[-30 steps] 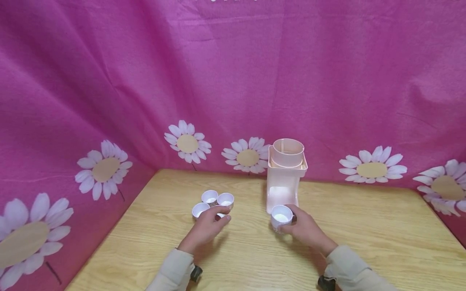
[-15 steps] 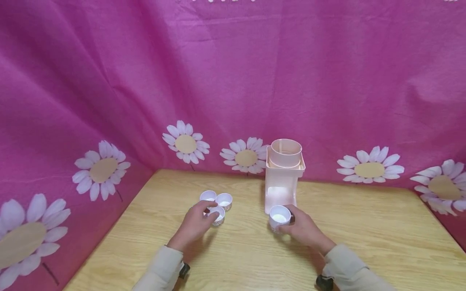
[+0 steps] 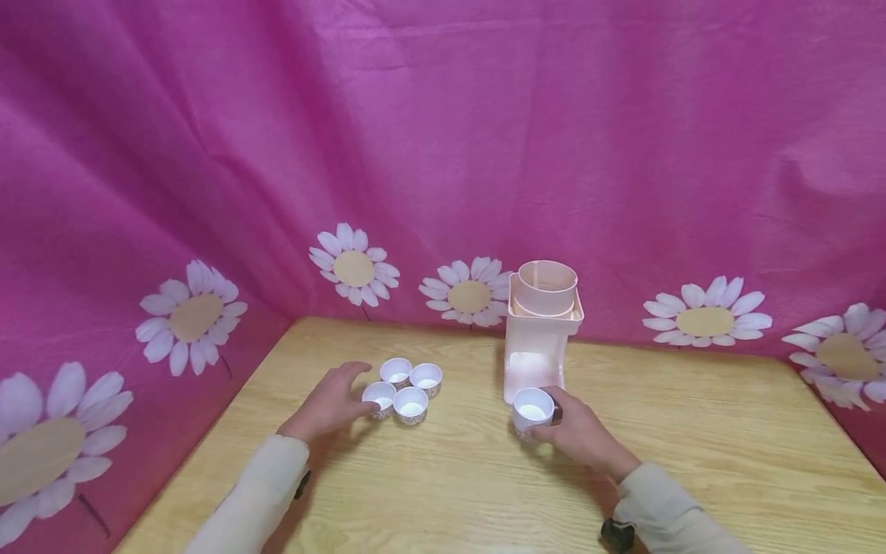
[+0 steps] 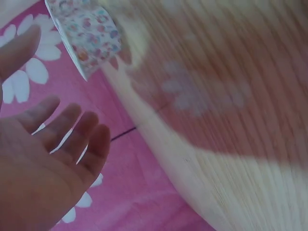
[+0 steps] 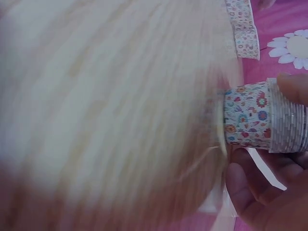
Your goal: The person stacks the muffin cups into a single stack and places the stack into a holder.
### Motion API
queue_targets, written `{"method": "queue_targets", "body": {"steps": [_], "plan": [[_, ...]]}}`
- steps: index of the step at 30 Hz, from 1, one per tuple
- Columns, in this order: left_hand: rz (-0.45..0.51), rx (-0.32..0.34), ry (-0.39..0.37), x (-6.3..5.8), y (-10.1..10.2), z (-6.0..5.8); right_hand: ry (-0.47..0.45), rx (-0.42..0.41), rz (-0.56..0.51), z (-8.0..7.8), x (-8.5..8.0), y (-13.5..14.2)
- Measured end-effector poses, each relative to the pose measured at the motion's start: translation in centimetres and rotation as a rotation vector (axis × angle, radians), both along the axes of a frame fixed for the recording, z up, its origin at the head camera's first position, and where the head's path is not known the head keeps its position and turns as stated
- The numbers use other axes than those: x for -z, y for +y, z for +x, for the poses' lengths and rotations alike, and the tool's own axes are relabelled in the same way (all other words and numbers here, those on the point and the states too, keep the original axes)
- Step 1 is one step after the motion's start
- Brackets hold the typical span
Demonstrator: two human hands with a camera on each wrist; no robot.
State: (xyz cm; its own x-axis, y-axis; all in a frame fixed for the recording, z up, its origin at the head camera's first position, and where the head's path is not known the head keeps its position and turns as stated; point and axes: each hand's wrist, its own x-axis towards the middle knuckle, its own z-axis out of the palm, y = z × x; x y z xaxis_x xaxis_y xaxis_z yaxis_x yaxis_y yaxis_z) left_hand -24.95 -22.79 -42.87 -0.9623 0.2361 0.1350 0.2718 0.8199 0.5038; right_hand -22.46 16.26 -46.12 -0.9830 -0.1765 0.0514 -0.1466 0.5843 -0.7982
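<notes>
Several small paper cups (image 3: 411, 414) with a colourful print stand upright in a tight cluster on the table, left of middle in the head view. At the left side of this cluster is my left hand (image 3: 332, 402), fingers spread and relaxed, holding nothing. The left wrist view has one printed cup (image 4: 89, 38) beyond the thumb, with a gap between them. My right hand (image 3: 581, 435) holds a nested stack of the same cups (image 5: 248, 115) between thumb and fingers. Many stacked rims show in the right wrist view; from above only the top cup's white inside is seen.
A pale pink plastic dispenser (image 3: 536, 338) with a round open collar on top stands right behind the stack of cups. The wooden table (image 3: 443, 492) meets a pink cloth (image 3: 443, 154) with large daisies at the back and left.
My left hand set a cup at the front right of the cluster, let go and moved off to the left. The right hand keeps its stack in place.
</notes>
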Motion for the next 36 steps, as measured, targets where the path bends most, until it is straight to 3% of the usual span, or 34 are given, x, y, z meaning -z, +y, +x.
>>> {"method": "queue_targets", "body": {"steps": [5, 10, 17, 30, 36], "plan": [[0.004, 0.008, -0.074, 0.6, -0.3, -0.5, -0.008, -0.052, -0.032, -0.3, -0.1, 0.2], [0.022, 0.021, -0.084, 1.4, 0.1, -0.7, -0.023, -0.102, -0.056, -0.5, 0.0, 0.3], [0.064, -0.011, -0.108, 1.8, 0.7, -1.1, -0.029, -0.102, -0.079, -0.7, 0.2, 0.4], [0.086, -0.004, -0.092, 2.0, 0.5, -1.0, -0.027, -0.098, -0.11, -0.6, 0.4, 0.8], [0.074, -0.056, -0.063, 1.6, 0.0, -1.0, -0.046, -0.105, -0.133, -0.6, 0.3, 0.6]]}}
